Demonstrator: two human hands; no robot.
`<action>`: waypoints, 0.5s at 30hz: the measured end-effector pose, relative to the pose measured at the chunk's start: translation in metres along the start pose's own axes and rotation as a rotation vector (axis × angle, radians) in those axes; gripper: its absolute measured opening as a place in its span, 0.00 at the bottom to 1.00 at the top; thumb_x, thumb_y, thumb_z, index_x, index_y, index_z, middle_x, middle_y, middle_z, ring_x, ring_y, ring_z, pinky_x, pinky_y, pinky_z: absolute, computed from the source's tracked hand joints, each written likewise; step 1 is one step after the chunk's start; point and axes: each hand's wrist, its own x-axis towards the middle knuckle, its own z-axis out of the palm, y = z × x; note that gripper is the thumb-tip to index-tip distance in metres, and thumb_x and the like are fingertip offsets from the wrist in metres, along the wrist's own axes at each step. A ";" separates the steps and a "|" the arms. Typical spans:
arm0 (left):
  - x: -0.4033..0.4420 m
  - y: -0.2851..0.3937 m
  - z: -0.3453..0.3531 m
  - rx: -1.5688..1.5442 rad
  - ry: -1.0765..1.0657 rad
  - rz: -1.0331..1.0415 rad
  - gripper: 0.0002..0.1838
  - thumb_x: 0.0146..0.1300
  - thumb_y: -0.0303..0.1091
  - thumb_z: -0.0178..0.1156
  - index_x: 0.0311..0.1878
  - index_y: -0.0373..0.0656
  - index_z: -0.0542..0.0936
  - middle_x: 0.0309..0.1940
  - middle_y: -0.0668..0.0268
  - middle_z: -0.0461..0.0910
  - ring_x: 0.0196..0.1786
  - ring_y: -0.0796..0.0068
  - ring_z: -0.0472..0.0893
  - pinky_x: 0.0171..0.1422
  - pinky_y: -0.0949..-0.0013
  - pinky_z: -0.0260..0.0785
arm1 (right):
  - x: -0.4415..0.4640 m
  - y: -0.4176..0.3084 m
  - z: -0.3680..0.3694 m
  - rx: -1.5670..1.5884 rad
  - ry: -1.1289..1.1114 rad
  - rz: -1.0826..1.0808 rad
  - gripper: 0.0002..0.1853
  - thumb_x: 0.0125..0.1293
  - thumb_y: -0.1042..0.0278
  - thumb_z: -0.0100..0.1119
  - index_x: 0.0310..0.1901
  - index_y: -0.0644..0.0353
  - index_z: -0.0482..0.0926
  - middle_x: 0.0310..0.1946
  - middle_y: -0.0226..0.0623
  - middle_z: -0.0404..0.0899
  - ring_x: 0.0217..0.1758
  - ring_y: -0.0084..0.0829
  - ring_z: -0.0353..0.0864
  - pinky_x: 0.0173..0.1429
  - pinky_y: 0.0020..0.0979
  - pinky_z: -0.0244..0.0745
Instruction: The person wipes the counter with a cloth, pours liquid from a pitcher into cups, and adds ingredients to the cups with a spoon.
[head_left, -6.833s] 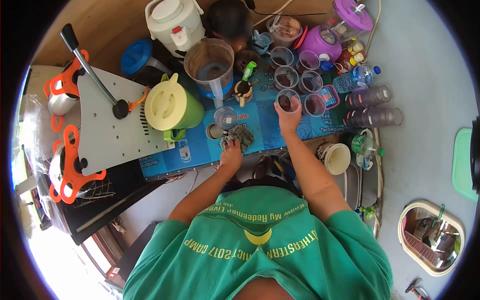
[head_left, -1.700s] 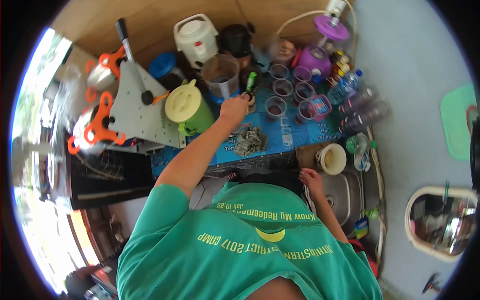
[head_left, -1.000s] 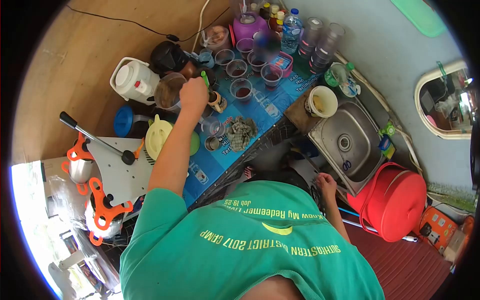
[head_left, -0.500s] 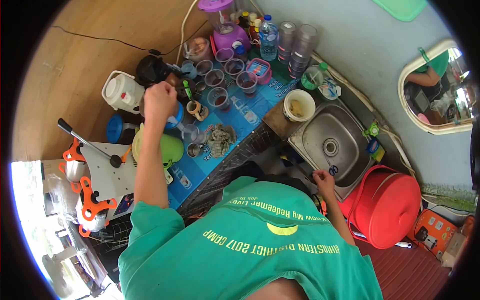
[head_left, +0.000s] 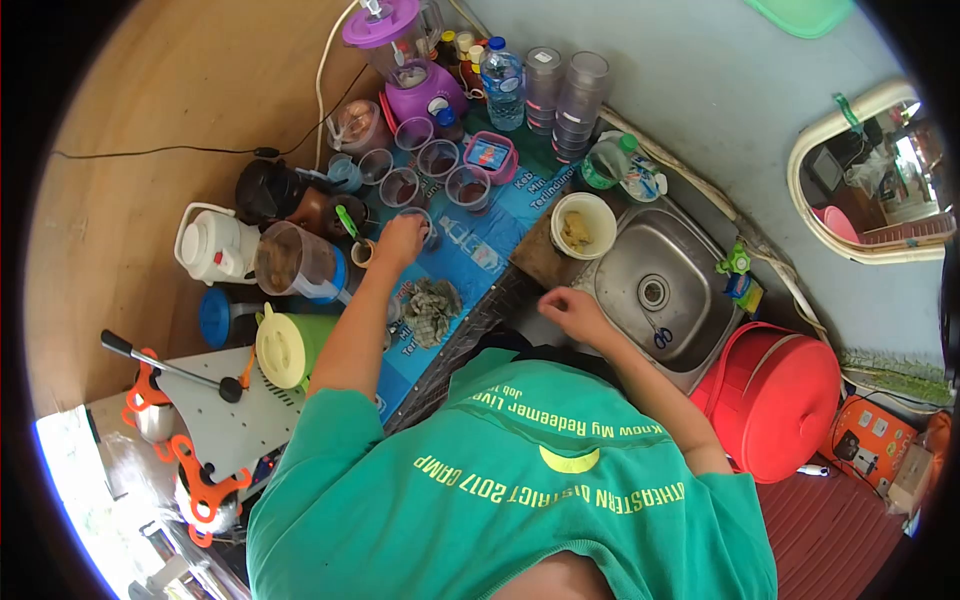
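At the left, my left hand (head_left: 403, 240) is closed at the near side of a clear plastic cup (head_left: 428, 228) with dark liquid; the fingertips are partly hidden. Several similar cups, among them one cup (head_left: 468, 189), stand just behind it. A small brown mug (head_left: 363, 254) with a green-handled utensil (head_left: 347, 221) is beside that hand. A crumpled cloth (head_left: 432, 312) lies below it. My right hand (head_left: 575, 312) hovers in front of the white bucket (head_left: 583, 226), fingers loosely bent and apart, with nothing visible in them.
A steel sink (head_left: 690, 270) holds scissors (head_left: 662, 337). At its right stands a red lidded bucket (head_left: 780, 400). Left on the counter are a pitcher (head_left: 295, 260), a green container (head_left: 283, 347) and a cup sealer (head_left: 215, 400). A purple blender (head_left: 425, 92) stands at the back.
My left hand has moved right and down, from above the pitcher to the plastic cup. My right hand has moved left and up, away from the sink's front edge. The view has shifted slightly.
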 end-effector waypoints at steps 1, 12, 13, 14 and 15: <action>0.006 -0.002 -0.004 0.061 -0.054 -0.014 0.09 0.63 0.34 0.63 0.40 0.39 0.83 0.37 0.51 0.84 0.45 0.45 0.82 0.50 0.47 0.75 | 0.018 -0.022 0.007 -0.060 -0.021 -0.032 0.14 0.62 0.59 0.67 0.41 0.61 0.85 0.35 0.40 0.86 0.39 0.34 0.86 0.46 0.34 0.79; 0.012 -0.010 -0.024 0.074 0.183 0.053 0.10 0.58 0.36 0.62 0.29 0.39 0.84 0.32 0.54 0.83 0.40 0.50 0.82 0.46 0.49 0.74 | 0.207 -0.106 0.128 -0.374 -0.212 0.221 0.27 0.66 0.49 0.53 0.38 0.72 0.84 0.36 0.61 0.83 0.43 0.58 0.84 0.52 0.50 0.78; 0.013 -0.013 -0.024 0.073 0.173 0.061 0.10 0.58 0.36 0.62 0.29 0.39 0.84 0.32 0.54 0.83 0.40 0.50 0.82 0.46 0.49 0.74 | 0.215 -0.095 0.137 -0.365 -0.208 0.230 0.27 0.66 0.49 0.53 0.38 0.72 0.84 0.36 0.61 0.83 0.43 0.58 0.84 0.52 0.50 0.78; 0.014 -0.015 -0.023 0.130 0.062 0.069 0.10 0.59 0.36 0.62 0.29 0.39 0.83 0.32 0.53 0.83 0.40 0.49 0.82 0.46 0.50 0.74 | 0.221 -0.083 0.145 -0.268 -0.190 0.233 0.26 0.66 0.51 0.53 0.38 0.73 0.83 0.36 0.62 0.83 0.42 0.59 0.84 0.52 0.51 0.78; 0.014 -0.014 -0.025 0.185 -0.048 0.075 0.10 0.59 0.36 0.61 0.29 0.38 0.83 0.31 0.53 0.82 0.40 0.49 0.82 0.46 0.50 0.74 | 0.225 -0.078 0.150 -0.172 -0.172 0.236 0.25 0.66 0.53 0.53 0.38 0.74 0.83 0.36 0.63 0.82 0.42 0.60 0.84 0.52 0.51 0.79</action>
